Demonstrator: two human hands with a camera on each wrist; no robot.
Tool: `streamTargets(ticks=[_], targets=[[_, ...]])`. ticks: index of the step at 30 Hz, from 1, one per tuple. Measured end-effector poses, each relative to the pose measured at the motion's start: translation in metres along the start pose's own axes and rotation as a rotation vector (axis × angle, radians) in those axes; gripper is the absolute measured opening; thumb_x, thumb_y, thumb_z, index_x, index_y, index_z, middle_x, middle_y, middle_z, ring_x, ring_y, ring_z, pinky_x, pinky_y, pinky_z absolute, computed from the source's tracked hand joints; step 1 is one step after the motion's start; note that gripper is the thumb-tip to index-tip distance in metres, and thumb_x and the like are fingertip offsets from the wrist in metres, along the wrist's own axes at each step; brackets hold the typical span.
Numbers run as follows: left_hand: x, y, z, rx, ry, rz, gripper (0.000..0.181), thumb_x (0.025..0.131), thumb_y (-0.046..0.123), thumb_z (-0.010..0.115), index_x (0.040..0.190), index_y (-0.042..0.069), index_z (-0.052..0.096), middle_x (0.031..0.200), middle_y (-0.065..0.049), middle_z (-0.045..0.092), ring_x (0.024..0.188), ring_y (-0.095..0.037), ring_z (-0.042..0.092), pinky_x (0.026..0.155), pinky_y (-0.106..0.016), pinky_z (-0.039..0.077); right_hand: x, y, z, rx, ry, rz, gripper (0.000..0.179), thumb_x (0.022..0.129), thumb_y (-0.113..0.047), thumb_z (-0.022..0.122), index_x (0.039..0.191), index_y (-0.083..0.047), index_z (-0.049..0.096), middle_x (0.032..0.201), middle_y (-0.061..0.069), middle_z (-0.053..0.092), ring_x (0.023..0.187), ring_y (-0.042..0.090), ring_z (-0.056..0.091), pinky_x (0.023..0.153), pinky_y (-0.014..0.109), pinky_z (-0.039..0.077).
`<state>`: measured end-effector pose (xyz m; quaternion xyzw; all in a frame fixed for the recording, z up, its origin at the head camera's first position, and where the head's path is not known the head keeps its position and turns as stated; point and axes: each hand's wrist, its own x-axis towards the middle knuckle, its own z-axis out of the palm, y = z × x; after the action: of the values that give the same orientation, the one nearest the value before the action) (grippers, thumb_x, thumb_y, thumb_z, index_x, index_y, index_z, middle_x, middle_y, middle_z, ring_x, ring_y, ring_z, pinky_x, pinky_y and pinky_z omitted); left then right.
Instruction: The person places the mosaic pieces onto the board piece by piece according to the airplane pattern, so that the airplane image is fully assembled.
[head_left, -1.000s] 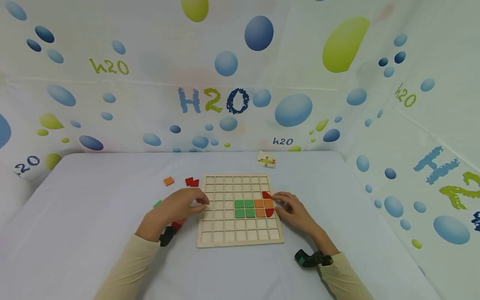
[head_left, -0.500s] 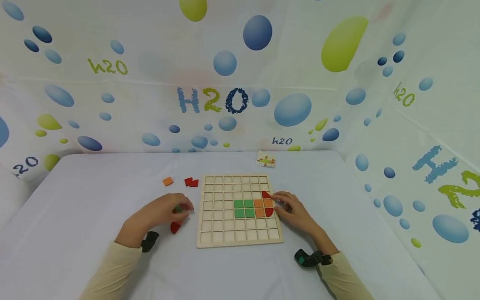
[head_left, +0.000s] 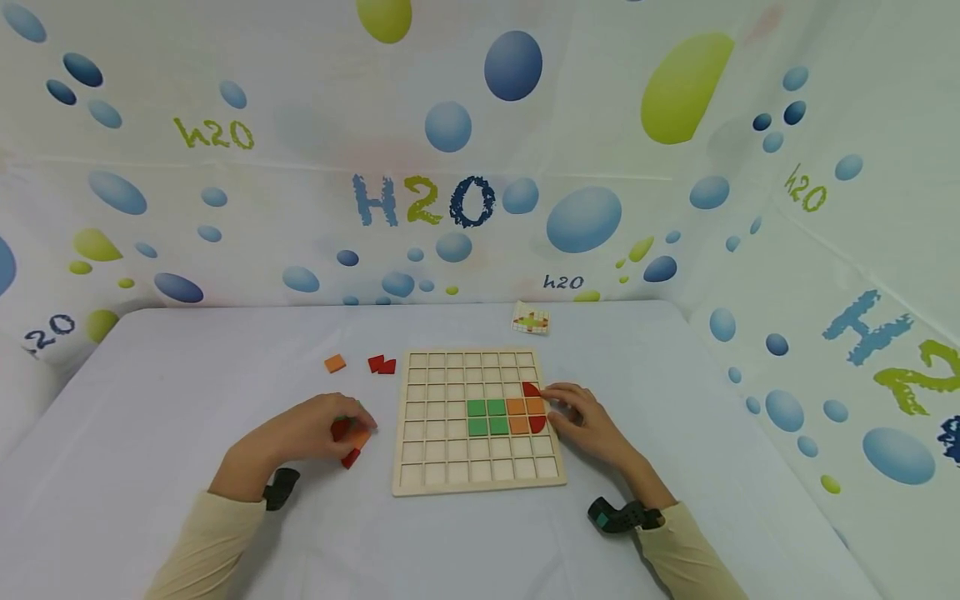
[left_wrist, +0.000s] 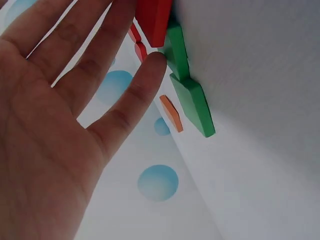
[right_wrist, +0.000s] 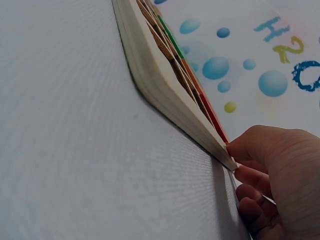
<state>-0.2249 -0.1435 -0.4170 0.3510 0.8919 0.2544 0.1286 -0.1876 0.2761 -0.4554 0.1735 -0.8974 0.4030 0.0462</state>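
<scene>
In the head view my left hand (head_left: 311,429) is over loose tiles left of the board, its fingers reaching around a red tile (head_left: 341,429) and an orange tile (head_left: 362,437). The left wrist view has the left fingers fairly straight, one fingertip close beside a red tile (left_wrist: 154,22); whether they touch is unclear. A green tile (left_wrist: 194,105) lies below it. The fingertips of my right hand (head_left: 588,421) rest against the right edge of the gridded wooden board (head_left: 480,488), loosely bent. Green squares (head_left: 498,407), orange squares (head_left: 517,407) and red rounded pieces (head_left: 537,425) sit in its cells.
Farther back on the white cloth are an orange tile (head_left: 334,363) and red pieces (head_left: 381,365), left of the board. A small pattern card (head_left: 531,319) lies behind the board. A bubble-printed curtain (head_left: 450,125) hangs at the back and right.
My left hand has moved left, from the board's left edge to the loose tiles beside it. My right hand stays at the board's right edge. The pieces on the board look unchanged.
</scene>
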Motion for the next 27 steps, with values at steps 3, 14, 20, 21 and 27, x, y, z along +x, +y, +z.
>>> streamTargets(ticks=[3, 14, 20, 21, 27], targets=[[0.000, -0.001, 0.000, 0.000, 0.004, 0.010, 0.025, 0.079, 0.003, 0.074, 0.103, 0.011, 0.073, 0.104, 0.002, 0.067, 0.096, -0.018, 0.058, 0.086, -0.038, 0.052, 0.001, 0.013, 0.002, -0.010, 0.003, -0.004, 0.035, 0.093, -0.002, 0.063, 0.127, 0.003, 0.060, 0.132, 0.022, 0.054, 0.098, 0.033, 0.049, 0.076, 0.029, 0.041], [-0.001, -0.002, 0.000, -0.082, -0.013, -0.001, 0.028, 0.082, 0.003, 0.074, 0.108, 0.012, 0.071, 0.105, 0.004, 0.064, 0.096, -0.016, 0.056, 0.085, -0.034, 0.053, -0.001, -0.001, -0.003, 0.003, -0.005, -0.017, 0.034, 0.093, -0.003, 0.062, 0.126, 0.003, 0.061, 0.131, 0.023, 0.054, 0.097, 0.032, 0.050, 0.077, 0.029, 0.042], [0.001, -0.002, -0.001, -0.101, -0.028, 0.040, 0.018, 0.084, 0.002, 0.073, 0.100, 0.010, 0.072, 0.095, 0.005, 0.062, 0.088, -0.012, 0.056, 0.077, -0.025, 0.053, 0.000, 0.001, -0.001, 0.006, -0.003, -0.008, 0.035, 0.092, 0.001, 0.062, 0.126, 0.007, 0.059, 0.131, 0.026, 0.053, 0.098, 0.038, 0.050, 0.077, 0.030, 0.042], [0.001, -0.002, -0.001, -0.111, -0.025, 0.038, 0.016, 0.084, 0.002, 0.072, 0.099, 0.009, 0.072, 0.095, 0.005, 0.062, 0.087, -0.012, 0.056, 0.076, -0.024, 0.053, 0.001, 0.007, 0.001, 0.004, -0.001, -0.008, 0.035, 0.092, 0.000, 0.062, 0.127, 0.006, 0.059, 0.132, 0.025, 0.053, 0.098, 0.037, 0.050, 0.077, 0.030, 0.042], [0.002, 0.000, 0.000, -0.180, -0.013, -0.024, 0.016, 0.086, 0.005, 0.072, 0.102, 0.007, 0.070, 0.097, 0.000, 0.065, 0.087, -0.014, 0.058, 0.075, -0.023, 0.053, 0.001, 0.020, 0.002, 0.006, -0.004, -0.008, 0.035, 0.093, -0.007, 0.064, 0.128, -0.003, 0.062, 0.132, 0.017, 0.055, 0.099, 0.027, 0.050, 0.078, 0.029, 0.041]])
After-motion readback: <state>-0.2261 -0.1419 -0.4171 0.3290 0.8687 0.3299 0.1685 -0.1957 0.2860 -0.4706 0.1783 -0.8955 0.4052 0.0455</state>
